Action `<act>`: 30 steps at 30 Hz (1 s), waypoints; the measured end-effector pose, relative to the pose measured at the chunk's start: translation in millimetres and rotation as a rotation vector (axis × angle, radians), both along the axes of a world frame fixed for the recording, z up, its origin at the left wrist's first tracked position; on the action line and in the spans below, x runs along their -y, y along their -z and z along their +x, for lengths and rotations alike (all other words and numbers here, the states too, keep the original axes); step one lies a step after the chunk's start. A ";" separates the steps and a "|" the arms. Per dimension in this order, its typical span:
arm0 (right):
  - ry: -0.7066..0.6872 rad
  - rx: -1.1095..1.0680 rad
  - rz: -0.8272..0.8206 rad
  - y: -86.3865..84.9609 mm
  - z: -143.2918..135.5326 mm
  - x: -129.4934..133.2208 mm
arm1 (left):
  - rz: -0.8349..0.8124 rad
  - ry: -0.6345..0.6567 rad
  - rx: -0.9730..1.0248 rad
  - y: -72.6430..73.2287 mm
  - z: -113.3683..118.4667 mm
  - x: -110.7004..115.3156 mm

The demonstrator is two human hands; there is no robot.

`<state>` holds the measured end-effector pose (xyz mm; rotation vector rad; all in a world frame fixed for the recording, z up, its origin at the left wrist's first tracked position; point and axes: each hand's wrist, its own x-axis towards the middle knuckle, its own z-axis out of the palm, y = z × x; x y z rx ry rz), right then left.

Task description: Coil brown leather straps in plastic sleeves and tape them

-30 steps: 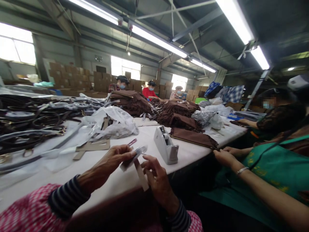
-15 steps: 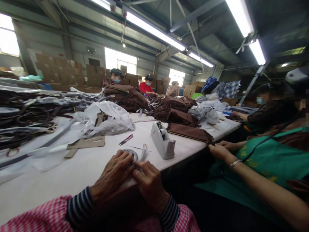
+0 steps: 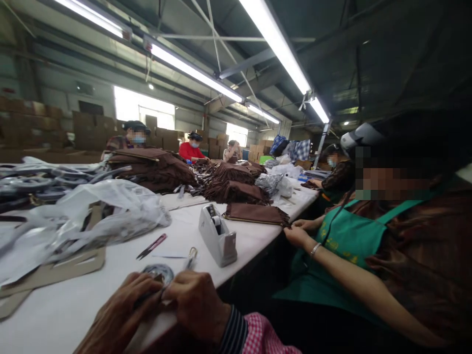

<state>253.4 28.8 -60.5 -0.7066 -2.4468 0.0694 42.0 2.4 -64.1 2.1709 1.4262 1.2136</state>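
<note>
A coiled strap in greyish wrapping (image 3: 165, 273) lies at the table's front edge. My left hand (image 3: 129, 305) is closed over the near side of the coil, its fingers curled down on it. Thumb and fingers of my right hand (image 3: 199, 300) pinch the strap right beside the left fingertips. Beyond the right knuckles a strap end with a gold-coloured metal clasp (image 3: 192, 253) sticks up. What lies under my palms is hidden. Just past the hands are small pink-handled snips (image 3: 152, 246) and a grey tape dispenser (image 3: 217, 238).
To the left lie a crumpled clear plastic bag (image 3: 121, 211), flat tan card pieces (image 3: 70, 270) and wrapped straps (image 3: 55, 179). Brown fringed pouches (image 3: 236, 191) are heaped farther back. A co-worker in a green apron (image 3: 354, 226) sits close on the right, fingering the fringe of one pouch (image 3: 254, 213).
My view has swung to the right, so the table's things appear farther left and the co-worker shows more fully. Both hands keep their hold on the coiled strap.
</note>
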 end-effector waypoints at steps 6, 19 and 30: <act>-0.056 -0.101 -0.351 -40.5 -2.9 -10.8 | -0.106 -0.126 0.101 -24.7 16.9 24.5; -0.185 0.129 -0.899 -64.0 -30.9 -60.3 | 0.013 -0.174 0.272 -22.1 25.4 22.9; -0.244 0.129 -1.041 -59.1 -36.8 -66.4 | -0.049 -0.062 -0.174 -25.8 -0.1 27.2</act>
